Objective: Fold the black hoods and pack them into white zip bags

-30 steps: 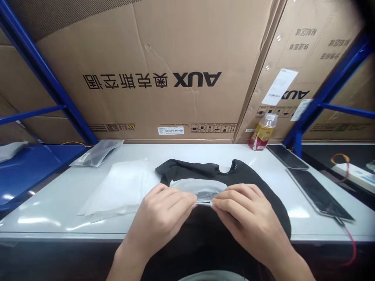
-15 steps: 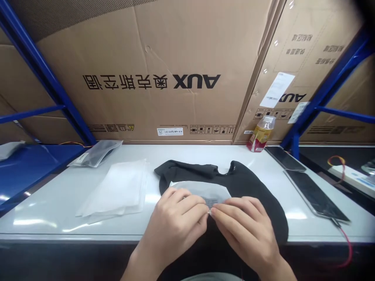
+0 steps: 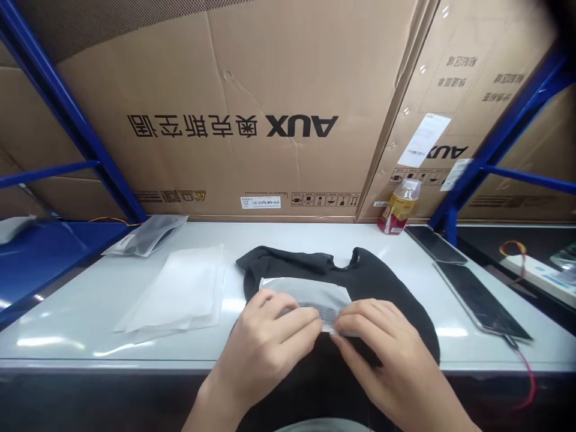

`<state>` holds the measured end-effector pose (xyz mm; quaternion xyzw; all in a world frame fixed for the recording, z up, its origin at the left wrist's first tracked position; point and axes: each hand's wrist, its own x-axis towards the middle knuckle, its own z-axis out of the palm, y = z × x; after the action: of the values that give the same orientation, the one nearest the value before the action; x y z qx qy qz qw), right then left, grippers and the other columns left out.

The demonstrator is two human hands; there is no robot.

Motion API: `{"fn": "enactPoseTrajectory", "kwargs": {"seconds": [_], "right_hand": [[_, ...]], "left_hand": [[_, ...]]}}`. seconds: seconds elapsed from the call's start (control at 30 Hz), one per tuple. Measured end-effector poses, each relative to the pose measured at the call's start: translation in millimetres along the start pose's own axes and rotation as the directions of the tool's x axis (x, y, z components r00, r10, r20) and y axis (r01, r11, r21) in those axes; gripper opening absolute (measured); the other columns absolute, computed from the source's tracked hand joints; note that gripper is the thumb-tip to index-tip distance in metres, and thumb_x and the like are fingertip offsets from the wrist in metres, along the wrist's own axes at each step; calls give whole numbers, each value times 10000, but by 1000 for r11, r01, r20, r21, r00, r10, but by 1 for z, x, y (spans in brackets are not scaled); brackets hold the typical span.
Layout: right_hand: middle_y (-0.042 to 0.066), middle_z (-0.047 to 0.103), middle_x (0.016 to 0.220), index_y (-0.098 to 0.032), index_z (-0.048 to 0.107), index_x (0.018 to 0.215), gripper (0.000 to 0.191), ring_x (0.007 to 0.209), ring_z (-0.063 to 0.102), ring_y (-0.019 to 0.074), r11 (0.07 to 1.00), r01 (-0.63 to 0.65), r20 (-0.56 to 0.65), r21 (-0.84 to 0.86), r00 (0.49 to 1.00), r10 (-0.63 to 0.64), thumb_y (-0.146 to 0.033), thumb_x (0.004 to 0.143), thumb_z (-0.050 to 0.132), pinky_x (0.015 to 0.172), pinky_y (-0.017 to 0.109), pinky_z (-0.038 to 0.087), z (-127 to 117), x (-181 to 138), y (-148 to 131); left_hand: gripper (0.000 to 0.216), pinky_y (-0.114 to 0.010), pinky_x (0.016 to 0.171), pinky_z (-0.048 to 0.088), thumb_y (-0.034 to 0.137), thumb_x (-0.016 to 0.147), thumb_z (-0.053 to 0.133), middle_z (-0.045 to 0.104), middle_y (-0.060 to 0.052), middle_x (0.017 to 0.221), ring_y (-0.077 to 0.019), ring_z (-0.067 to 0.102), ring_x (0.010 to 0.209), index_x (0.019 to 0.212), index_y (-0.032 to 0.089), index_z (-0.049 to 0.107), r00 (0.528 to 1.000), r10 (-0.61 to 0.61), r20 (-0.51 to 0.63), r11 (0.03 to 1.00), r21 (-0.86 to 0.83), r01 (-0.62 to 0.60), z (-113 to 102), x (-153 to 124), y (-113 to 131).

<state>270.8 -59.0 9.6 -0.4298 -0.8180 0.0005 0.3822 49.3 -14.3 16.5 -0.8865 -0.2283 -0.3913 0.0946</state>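
Note:
Both hands pinch the near edge of a translucent plastic bag (image 3: 310,294) with small dark print on it. My left hand (image 3: 279,330) has its fingers closed on the edge near the middle. My right hand (image 3: 382,339) grips the same edge just to the right, thumb below and fingers above. Under the bag, a black cloth (image 3: 396,294), perhaps a garment, lies on the table and hangs over its front edge. My hands hide part of the bag and cloth.
Left on the white table (image 3: 58,312) lie a stack of frosted bags (image 3: 180,288) and a clear bag (image 3: 148,234). At the right stand a bottle (image 3: 399,207) and two dark phone-like devices, one with a cable (image 3: 483,300). Cardboard boxes (image 3: 252,66) and blue frame bars (image 3: 76,114) stand behind.
My right hand has shifted slightly right along the bag's edge and its thumb has parted downward from its fingers. A small gap now shows between the hands. The left hand has hardly moved.

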Motion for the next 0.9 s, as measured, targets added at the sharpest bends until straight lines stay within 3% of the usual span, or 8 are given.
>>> {"fn": "enactPoseTrajectory", "kwargs": {"seconds": [0.27, 0.4, 0.53, 0.73, 0.9], "right_hand": [[-12, 754, 917, -218, 677, 974, 123, 827, 655, 150, 998, 65, -54, 5, 996, -64, -110, 1014, 633, 782, 341, 468, 13, 9, -1], [3, 761, 956, -232, 683, 1092, 107, 848, 666, 171, 999, 28, -29, 18, 999, -28, -168, 1006, 671, 784, 340, 504, 14, 3, 7], [31, 753, 993, -248, 684, 1025, 96, 951, 683, 202, 999, -27, -4, 37, 1000, 27, -160, 1014, 647, 851, 362, 535, 6, -14, 21], [8, 766, 916, -231, 685, 936, 150, 909, 696, 179, 1000, 14, -89, -2, 996, -15, -117, 1014, 626, 815, 348, 526, 1, -18, 23], [8, 771, 912, -228, 676, 907, 174, 895, 705, 177, 999, 35, -92, -3, 995, -35, -111, 1017, 611, 806, 344, 519, 1, -17, 24]], "left_hand": [[191, -333, 709, 431, 79, 1032, 565, 789, 13, 952, -168, 649, 827, 975, 198, 704, 993, -58, 104, 997, -52, 64, -3, 1, -3], [201, -326, 707, 465, 115, 1050, 543, 772, -12, 900, -171, 654, 806, 1008, 203, 718, 990, -66, 128, 998, -3, 67, -4, 1, -4], [244, -340, 718, 469, 106, 1033, 592, 791, 7, 953, -174, 652, 805, 1199, 234, 717, 993, -17, 120, 1000, 18, 15, -2, 2, -2], [97, -359, 762, 470, 126, 1008, 659, 805, -3, 935, -176, 690, 841, 1012, 196, 726, 999, 40, 33, 999, 32, -41, 7, 4, 7], [113, -365, 807, 449, 147, 1026, 673, 830, 24, 1027, -182, 751, 923, 1063, 229, 740, 999, 20, 44, 1000, 17, -21, -8, 3, -8]]}}
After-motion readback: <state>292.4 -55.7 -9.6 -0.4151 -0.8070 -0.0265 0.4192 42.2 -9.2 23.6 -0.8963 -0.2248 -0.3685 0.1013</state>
